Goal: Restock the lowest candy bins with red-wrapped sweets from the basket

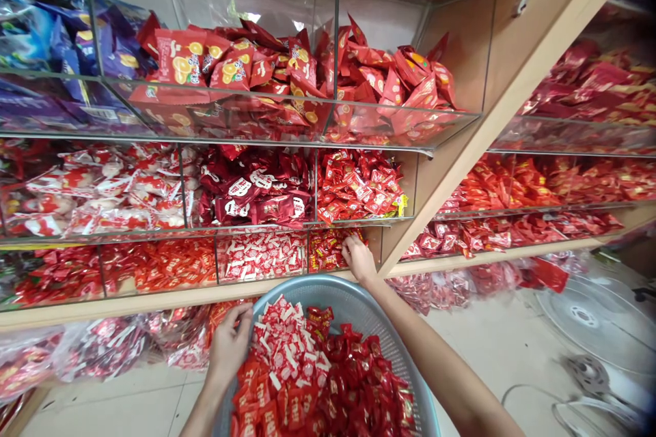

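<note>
A grey-blue plastic basket (410, 355) holds red wrapped candies (353, 382) and a heap of white-and-red ones (290, 348). My left hand (231, 338) is at the basket's left rim, its fingers curled against the edge; whatever lies under them is hidden. My right hand (357, 258) reaches past the far rim into a bottom-row compartment of red and yellow candies (325, 250). Its fingertips are bent down among the candies, and I cannot make out what they pinch. Just left of that compartment lie white-and-red candies (261, 256).
Clear-fronted shelves of red packets (230, 61) rise ahead, with a slanting wooden divider (492, 109) at right. Bagged candies (102, 348) lie under the bottom shelf. A fan (584, 314) and cables are on the tiled floor (476, 328) at right.
</note>
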The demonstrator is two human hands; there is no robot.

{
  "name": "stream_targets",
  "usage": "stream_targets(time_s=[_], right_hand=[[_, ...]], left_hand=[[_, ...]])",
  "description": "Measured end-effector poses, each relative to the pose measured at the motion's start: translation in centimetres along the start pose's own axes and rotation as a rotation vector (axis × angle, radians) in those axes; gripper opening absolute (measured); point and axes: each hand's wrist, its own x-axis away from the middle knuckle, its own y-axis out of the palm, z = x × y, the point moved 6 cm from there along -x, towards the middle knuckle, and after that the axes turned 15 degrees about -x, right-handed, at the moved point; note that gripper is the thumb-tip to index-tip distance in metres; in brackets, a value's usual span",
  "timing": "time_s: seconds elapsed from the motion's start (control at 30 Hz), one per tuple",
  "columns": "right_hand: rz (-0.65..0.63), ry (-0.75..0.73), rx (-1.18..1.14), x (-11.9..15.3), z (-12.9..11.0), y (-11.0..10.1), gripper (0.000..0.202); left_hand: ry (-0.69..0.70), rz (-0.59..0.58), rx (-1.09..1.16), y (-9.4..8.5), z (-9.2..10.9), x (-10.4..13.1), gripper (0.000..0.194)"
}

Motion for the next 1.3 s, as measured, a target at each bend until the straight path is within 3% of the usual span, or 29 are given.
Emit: stream_targets(time_s=[0.1, 0.3, 0.43, 0.53, 0.77, 0.9, 1.1, 1.3], right_hand=[[0.096, 0.070, -0.398, 0.3, 1.3, -0.8, 0.008], [0.202, 0.503, -1.416, 2.6, 2.7, 0.4, 0.018], [0.155, 0.634, -1.770, 4.6, 1.4, 1.4, 0.018], [0.080, 0.699, -1.874, 6.3, 0.6, 2.1, 0.020], [-0.150, 0.682, -1.541, 10.5, 0.0, 4.3, 0.024], [-0.186, 0.625, -1.218, 12.1, 1.1, 5.5, 0.025], [-0.239, 0.288, -0.510, 12.4, 2.1, 5.1, 0.003], [-0.422, 0.172, -0.108, 12.7, 1.9, 5.7, 0.017]], left_hand=[[0.023, 0.026, -0.009, -0.1, 0.1, -0.1, 0.041], [0.015, 0.017, -0.021, 0.1, -0.2, -0.1, 0.040], [0.021, 0.037, -0.032, 0.0, -0.1, -0.1, 0.039], [0.031, 0.055, -0.047, -0.1, 0.0, -0.1, 0.037], [0.052, 0.051, -0.068, -0.2, 0.3, 0.0, 0.037], [0.051, 0.044, -0.069, -0.2, 0.4, 0.0, 0.037], [0.052, 0.048, -0.068, -0.2, 0.3, 0.0, 0.037], [0.041, 0.051, -0.078, -0.3, 0.3, 0.1, 0.036]])
